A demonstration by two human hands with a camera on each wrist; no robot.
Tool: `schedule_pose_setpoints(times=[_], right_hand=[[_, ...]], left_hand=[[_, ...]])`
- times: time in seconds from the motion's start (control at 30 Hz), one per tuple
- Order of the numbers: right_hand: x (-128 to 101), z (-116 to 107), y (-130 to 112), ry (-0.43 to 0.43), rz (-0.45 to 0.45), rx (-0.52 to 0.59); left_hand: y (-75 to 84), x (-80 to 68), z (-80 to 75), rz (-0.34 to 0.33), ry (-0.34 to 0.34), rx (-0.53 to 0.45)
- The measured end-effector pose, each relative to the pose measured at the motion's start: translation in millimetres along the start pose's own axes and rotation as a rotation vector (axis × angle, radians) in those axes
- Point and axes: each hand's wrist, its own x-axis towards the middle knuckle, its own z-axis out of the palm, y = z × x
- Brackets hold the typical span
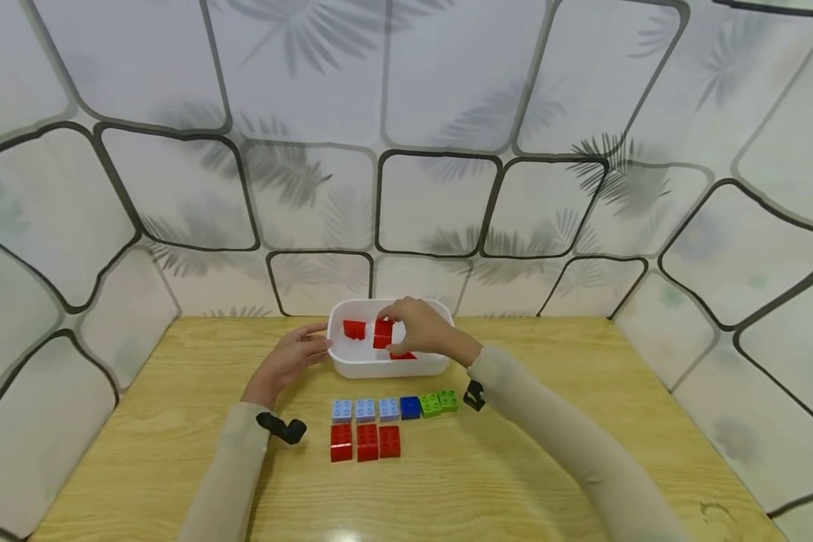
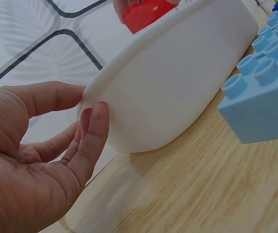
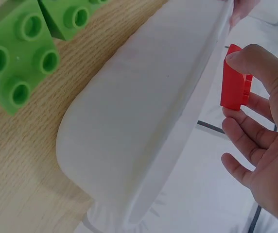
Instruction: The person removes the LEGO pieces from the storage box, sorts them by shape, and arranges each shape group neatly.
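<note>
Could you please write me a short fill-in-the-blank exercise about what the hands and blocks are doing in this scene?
1. The right hand pinches a ____ block over the white tub.
2. The left hand touches the tub's ____ end.
3. Three ____ blue blocks lie in the row beside one dark blue block.

Missing words: red; left; light

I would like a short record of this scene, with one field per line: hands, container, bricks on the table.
left hand: fingers rest against the end of the white tub
right hand: pinches a red brick above the tub
in tub: two more red bricks
front rows: three light blue bricks, one dark blue brick, two green bricks; three red bricks nearer
surface: wooden table
</note>
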Motion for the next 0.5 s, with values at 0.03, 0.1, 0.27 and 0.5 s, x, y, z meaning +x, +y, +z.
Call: schedule_pose_setpoints(times=[0.03, 0.1, 0.27, 0.5], right_hand=[[-2, 0, -1, 0.008, -0.020, -0.010], [-8, -1, -5, 0.026, -0.065, -0.031], [-24, -1, -14, 0.044, -0.153, -0.064], [-47, 1, -22, 0.046, -0.209, -0.093]], left_hand=[[-0.3, -0.2, -0.2, -0.002, 0.003, -0.001], [-0.6, -0.9, -0.6, -0.002, 0.004, -0.001], [-0.6, -2.2, -1.3, -0.004, 0.005, -0.007], [-0.3, -0.8, -1.5, 0.005, -0.009, -0.001]])
